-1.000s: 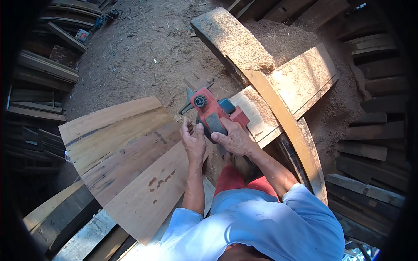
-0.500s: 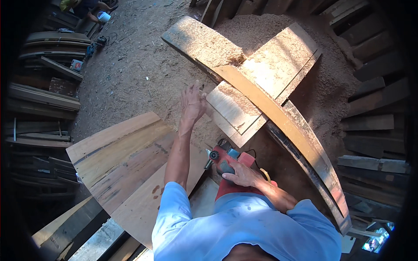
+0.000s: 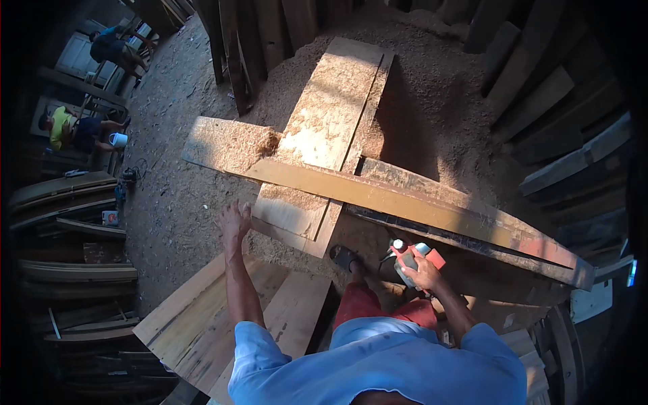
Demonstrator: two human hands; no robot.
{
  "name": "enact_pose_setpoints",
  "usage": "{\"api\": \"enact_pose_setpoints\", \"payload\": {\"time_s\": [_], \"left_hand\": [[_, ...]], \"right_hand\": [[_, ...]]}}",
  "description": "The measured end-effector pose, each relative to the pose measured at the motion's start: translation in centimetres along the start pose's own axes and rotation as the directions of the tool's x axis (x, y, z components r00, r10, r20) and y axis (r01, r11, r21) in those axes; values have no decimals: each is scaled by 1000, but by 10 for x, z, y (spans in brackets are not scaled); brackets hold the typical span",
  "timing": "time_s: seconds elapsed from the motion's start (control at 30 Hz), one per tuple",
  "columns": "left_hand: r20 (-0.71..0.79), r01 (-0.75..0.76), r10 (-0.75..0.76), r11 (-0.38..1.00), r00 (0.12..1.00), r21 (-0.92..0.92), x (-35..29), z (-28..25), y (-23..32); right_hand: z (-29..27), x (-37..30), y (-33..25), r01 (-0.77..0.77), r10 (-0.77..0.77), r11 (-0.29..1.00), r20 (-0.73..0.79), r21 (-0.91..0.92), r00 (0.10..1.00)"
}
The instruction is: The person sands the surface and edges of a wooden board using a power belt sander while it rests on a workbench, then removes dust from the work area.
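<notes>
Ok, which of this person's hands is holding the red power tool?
The right hand, gripping the red electric planer in front of the red shorts. The left hand is open, with no tool in it.

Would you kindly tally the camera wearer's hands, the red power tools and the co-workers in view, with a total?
Wearer's hands: 2 (left hand, right hand)
Red power tool: 1
Co-workers: 2 (one in yellow, one in dark clothing)
Total: 5
</notes>
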State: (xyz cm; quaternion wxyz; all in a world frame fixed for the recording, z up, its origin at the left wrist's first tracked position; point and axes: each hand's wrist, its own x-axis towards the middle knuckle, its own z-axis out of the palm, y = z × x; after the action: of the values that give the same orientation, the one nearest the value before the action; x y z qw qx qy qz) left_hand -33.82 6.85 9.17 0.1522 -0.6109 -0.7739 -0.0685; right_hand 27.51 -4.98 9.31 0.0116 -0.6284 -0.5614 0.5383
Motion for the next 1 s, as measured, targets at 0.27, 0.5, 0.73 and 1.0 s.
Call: {"api": "enact_pose_setpoints", "payload": {"time_s": [0.27,0.5,0.73,1.0], "left_hand": [[553,441,-247,862,796,-250,48,-26,137],[614,364,-234,927,754,-93,7,8,109],[437,462,-352,870,827,-173,-7,23,83],[357,72,-46,996,933,-60,26,29,103]], "right_hand": [[-33,-46,130,-296,350,930,-278,218,894],[-48,-79,256,-421,612,744,-275,519,742],[-21,-65,399,-319,798,481,-257,817,544],[88,13,656,-305,458,885,-777,352,432]]}}
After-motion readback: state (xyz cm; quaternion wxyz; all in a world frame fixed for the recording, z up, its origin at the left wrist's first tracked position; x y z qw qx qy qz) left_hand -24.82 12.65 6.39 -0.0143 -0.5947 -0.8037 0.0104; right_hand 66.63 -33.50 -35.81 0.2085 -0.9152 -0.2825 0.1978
